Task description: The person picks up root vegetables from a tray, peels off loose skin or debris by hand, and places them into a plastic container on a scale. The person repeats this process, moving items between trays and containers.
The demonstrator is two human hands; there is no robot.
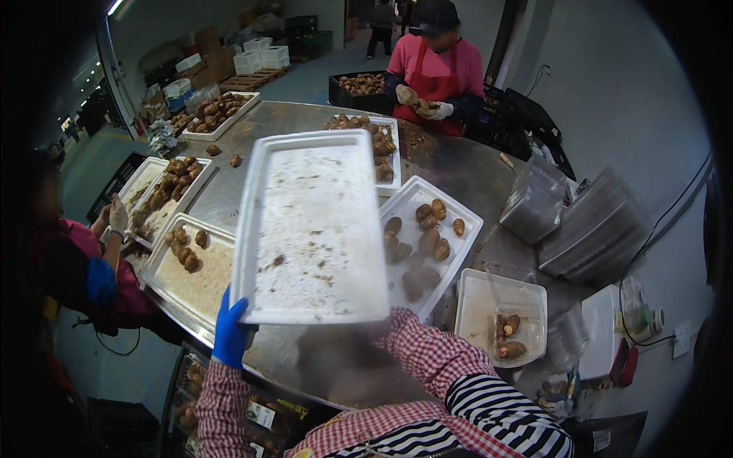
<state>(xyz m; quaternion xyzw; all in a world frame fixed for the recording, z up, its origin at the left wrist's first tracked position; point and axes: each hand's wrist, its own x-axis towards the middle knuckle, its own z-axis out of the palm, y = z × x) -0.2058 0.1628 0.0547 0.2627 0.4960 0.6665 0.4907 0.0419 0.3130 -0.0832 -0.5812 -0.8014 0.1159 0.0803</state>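
My left hand, in a blue glove, grips the lower left corner of a white foam tray. The tray is raised and tilted above the metal table, with only dirt crumbs on its inside. My right hand is hidden behind the tray's lower right corner; its checked sleeve reaches up to there. Partly behind the raised tray, to the right, lies a second foam tray holding several brown taro corms. To the left is another foam tray with a small group of corms.
A co-worker across the table holds a corm; another person works at the left. Corm-filled trays stand farther back. Clear plastic containers are stacked at the right, near a white tray with an open clear box.
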